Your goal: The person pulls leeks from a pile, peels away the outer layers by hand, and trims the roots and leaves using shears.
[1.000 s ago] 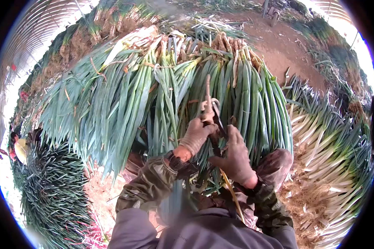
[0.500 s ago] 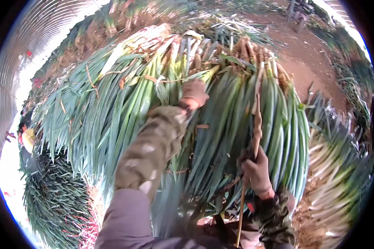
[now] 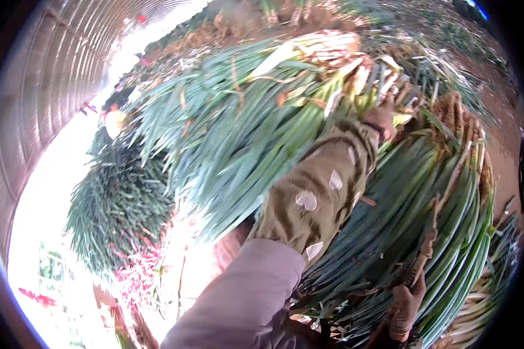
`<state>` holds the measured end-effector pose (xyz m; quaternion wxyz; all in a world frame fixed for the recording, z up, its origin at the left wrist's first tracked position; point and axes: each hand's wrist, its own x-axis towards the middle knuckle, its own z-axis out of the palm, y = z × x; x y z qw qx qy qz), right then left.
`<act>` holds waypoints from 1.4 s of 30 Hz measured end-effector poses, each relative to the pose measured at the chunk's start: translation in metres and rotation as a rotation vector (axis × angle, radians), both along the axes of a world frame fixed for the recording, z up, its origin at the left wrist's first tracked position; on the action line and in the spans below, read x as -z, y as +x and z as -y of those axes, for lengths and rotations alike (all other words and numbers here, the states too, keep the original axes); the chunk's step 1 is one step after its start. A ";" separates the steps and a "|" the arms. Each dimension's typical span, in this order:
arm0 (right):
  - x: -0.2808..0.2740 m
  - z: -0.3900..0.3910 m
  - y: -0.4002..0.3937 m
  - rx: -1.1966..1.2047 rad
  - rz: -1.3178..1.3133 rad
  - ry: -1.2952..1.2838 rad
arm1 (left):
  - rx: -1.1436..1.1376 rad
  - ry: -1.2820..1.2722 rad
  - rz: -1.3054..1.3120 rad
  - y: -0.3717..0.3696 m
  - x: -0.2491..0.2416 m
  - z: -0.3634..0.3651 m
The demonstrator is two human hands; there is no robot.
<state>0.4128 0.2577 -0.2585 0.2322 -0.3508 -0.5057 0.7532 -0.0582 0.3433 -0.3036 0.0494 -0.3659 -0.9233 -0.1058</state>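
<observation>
At the bundle's [image 3: 355,174] far rim, left hand [image 3: 383,119] grips leeks; right hand [image 3: 406,308] clamps a stick [image 3: 429,241].

leek bundle [image 3: 262,116] ahead, leek pile [image 3: 116,203] left

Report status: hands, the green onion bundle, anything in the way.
Left hand reaching over the green onion bundle, near the root end. Right hand gripping a brown stick against the bundle. Nothing blocking either hand.
</observation>
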 end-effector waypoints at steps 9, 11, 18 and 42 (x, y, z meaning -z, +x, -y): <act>-0.003 -0.007 0.003 -0.092 -0.088 0.078 | -0.016 0.186 -0.064 0.068 -0.188 0.107; 0.017 -0.011 0.001 -0.041 -0.127 0.157 | 0.036 0.288 0.167 0.112 -0.195 0.146; 0.007 -0.005 -0.001 -0.133 -0.213 0.166 | 0.214 0.302 0.290 0.161 -0.238 0.176; -0.006 0.109 0.075 -0.277 0.372 0.594 | 0.038 0.371 0.758 0.328 -0.022 0.277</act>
